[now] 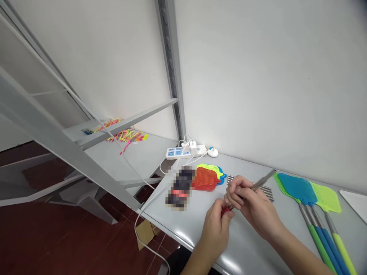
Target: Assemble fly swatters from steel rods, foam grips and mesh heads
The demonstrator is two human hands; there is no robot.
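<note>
The person's left hand (214, 225) is closed on a red piece (225, 211), mostly hidden, while the right hand (258, 210) pinches a metal rod (260, 182) that slants down toward it; whether rod and piece touch cannot be told. Both are held above the table (195, 217), near the loose rods (268, 193) lying behind the right hand. Swatter heads (205, 180) lie to the left of these, long-handled swatters (298, 187) to the right.

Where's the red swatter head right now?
In the head view, the red swatter head lies on the table, left of the right hand, partly over the yellow-green one.
</note>
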